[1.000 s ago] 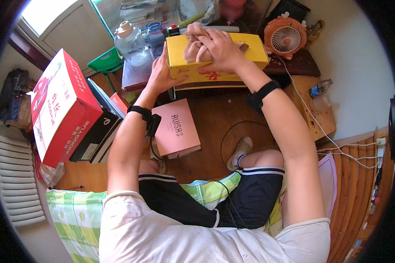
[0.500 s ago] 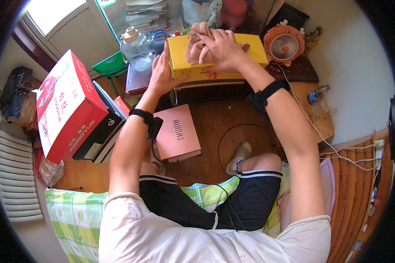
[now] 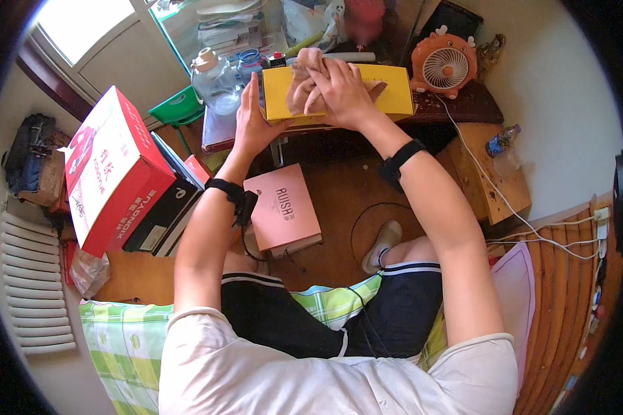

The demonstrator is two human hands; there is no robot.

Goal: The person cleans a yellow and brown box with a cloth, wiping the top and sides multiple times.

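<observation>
A yellow box (image 3: 394, 93) lies on the desk in front of me, its long side toward me. On its top is a crumpled brown cloth (image 3: 302, 90), bunched under my right hand (image 3: 345, 95), whose fingers are curled over it. A loose end of the cloth shows past the hand's right side. Against the box's left end stands my left hand (image 3: 253, 128), fingers stretched upward and thumb along the near lower edge. The undersides of both hands are partly hidden.
A clear jug (image 3: 218, 83) and a blue-rimmed bottle (image 3: 251, 63) stand left of the box. An orange fan (image 3: 444, 66) is to its right, with a white cable (image 3: 474, 166). Below are a pink box (image 3: 284, 211) and a red-and-white carton (image 3: 111, 166).
The yellow box has tipped, so less of its front face shows and a pale tube behind it is visible. My right hand and the cloth have shifted slightly left.
</observation>
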